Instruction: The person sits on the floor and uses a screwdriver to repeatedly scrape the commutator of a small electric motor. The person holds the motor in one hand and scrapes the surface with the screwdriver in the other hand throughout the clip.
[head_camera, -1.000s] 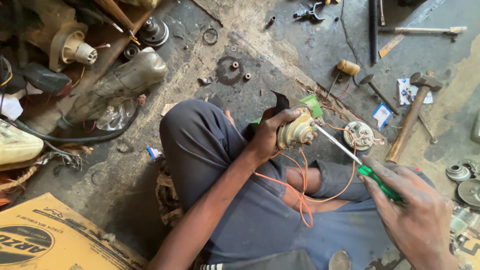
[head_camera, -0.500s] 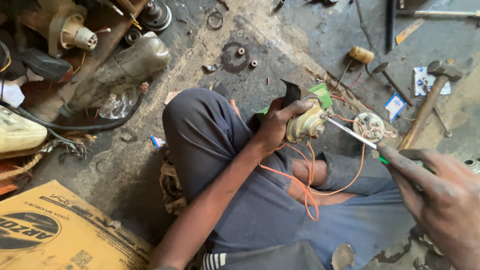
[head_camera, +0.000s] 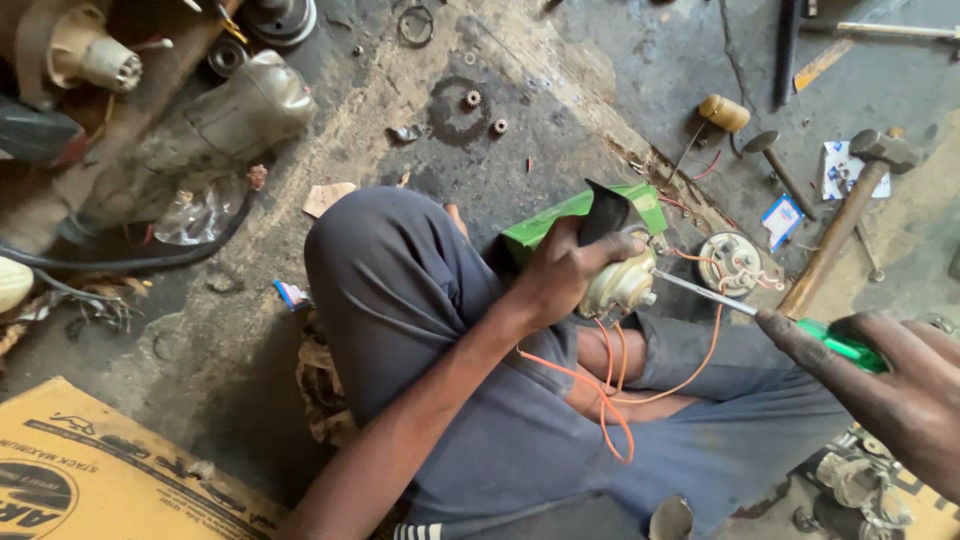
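My left hand (head_camera: 565, 275) grips motor (head_camera: 622, 285); right hand (head_camera: 890, 385) holds screwdriver (head_camera: 745, 308), tip at motor. Cover (head_camera: 730, 263) already off, wires (head_camera: 610, 395) loose.

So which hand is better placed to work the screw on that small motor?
Right hand: it holds the green screwdriver, tip at the small motor. Left hand is busy gripping the motor.

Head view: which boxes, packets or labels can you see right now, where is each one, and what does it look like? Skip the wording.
Cardboard box: bottom left on the floor, flat yellow-brown panel with dark print.
Green carton: behind the left hand, bright green, partly hidden.
Small blue-and-white packet: floor right of the round part, rectangular.
White-and-blue packet: by the hammer's head, flat, crumpled.
Small wrapper: floor left of the knee, bluish-white.
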